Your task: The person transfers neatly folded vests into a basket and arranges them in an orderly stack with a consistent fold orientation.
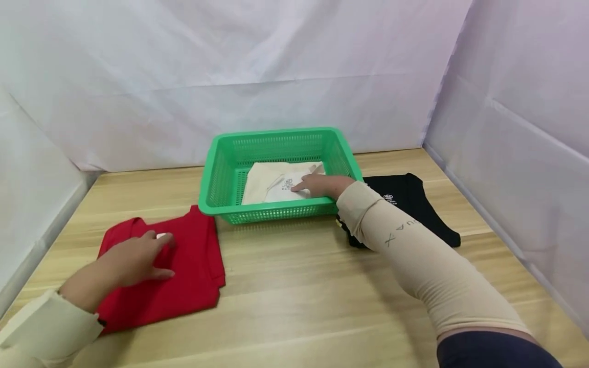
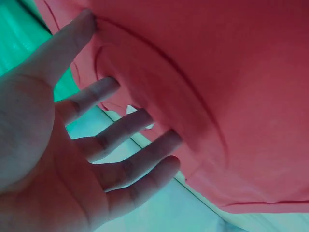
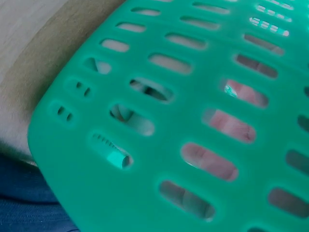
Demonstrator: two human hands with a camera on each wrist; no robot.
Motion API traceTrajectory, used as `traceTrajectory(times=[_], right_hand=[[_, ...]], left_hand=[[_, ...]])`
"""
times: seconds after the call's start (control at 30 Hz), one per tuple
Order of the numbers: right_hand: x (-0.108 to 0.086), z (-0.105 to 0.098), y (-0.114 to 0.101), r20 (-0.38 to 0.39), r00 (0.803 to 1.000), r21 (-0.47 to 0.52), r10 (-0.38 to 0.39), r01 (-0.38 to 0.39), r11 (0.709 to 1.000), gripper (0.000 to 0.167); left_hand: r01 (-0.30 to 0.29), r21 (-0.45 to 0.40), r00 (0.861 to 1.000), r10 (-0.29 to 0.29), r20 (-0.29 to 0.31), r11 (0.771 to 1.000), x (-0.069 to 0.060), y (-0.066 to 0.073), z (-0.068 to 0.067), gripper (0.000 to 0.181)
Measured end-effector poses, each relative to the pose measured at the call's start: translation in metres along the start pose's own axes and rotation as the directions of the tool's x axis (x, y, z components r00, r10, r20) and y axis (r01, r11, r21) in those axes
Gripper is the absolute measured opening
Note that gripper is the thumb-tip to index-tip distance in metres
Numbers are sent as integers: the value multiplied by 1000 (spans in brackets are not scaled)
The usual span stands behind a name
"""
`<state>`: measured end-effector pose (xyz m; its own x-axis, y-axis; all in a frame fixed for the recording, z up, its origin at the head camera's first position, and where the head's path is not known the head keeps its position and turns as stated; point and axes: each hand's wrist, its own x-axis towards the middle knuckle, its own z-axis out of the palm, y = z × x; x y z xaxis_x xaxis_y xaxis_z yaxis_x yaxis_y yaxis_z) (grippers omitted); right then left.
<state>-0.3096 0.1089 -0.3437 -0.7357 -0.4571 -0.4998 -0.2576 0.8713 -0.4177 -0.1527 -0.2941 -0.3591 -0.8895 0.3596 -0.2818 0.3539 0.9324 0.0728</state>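
Observation:
A folded red shirt [image 1: 188,276] lies at the left of the table. My left hand [image 1: 138,259] is over it, thumb and fingers spread; the left wrist view shows the fingertips [image 2: 171,140] at the shirt's curved neckline, near a small white label [image 2: 131,110]. Inside the green basket [image 1: 271,209] lies a folded cream garment [image 1: 257,179] with a white panel and small dark print. My right hand [image 1: 317,185] reaches over the basket's right side and rests on that garment, index finger extended. In the right wrist view the slotted basket wall [image 3: 145,193] mostly hides the hand.
A folded black garment [image 1: 409,204] with a small white print lies right of the basket, partly beneath my right forearm. White cloth walls [image 1: 276,102] stand behind and at both sides of the wooden table [image 1: 294,296].

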Motion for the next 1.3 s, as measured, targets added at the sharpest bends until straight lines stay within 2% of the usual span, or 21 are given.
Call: traceTrajectory(times=[0.13, 0.23, 0.33, 0.5, 0.7, 0.83, 0.9, 1.03, 1.17, 1.3], right_hand=[[0, 6, 0, 3, 1000, 34, -12, 12, 999, 69], [-2, 5, 2, 8, 999, -33, -36, 36, 999, 57], [-4, 1, 5, 10, 998, -109, -58, 59, 992, 49], [-3, -2, 10, 5, 999, -98, -53, 54, 994, 50], [0, -4, 13, 7, 996, -180, -86, 86, 980, 46], [0, -5, 13, -5, 998, -116, -60, 59, 991, 49], [-1, -5, 13, -2, 998, -118, -67, 67, 991, 48], [-2, -5, 13, 11, 995, -150, -98, 98, 984, 47], [-3, -7, 13, 7, 993, -179, -115, 114, 977, 47], [-1, -5, 12, -11, 996, -108, -85, 83, 991, 51]], left_hand=[[-20, 32, 1000, 21, -12, 999, -10, 19, 6, 82], [-44, 55, 999, 45, -22, 998, -11, 35, 6, 81], [-66, 79, 998, 67, -17, 995, -9, 54, 5, 79], [-92, 129, 996, 93, 0, 987, -3, 81, 4, 79], [-133, 150, 991, 135, -2, 980, 2, 107, 5, 76], [-157, 158, 987, 158, 5, 975, 5, 126, 5, 75], [-157, 177, 987, 158, 10, 972, 5, 137, 5, 73], [-140, 267, 990, 137, 32, 953, 9, 160, 8, 68], [-128, 368, 992, 125, 33, 921, 16, 180, 12, 62], [-122, 422, 992, 127, 18, 898, 20, 196, 15, 58]])
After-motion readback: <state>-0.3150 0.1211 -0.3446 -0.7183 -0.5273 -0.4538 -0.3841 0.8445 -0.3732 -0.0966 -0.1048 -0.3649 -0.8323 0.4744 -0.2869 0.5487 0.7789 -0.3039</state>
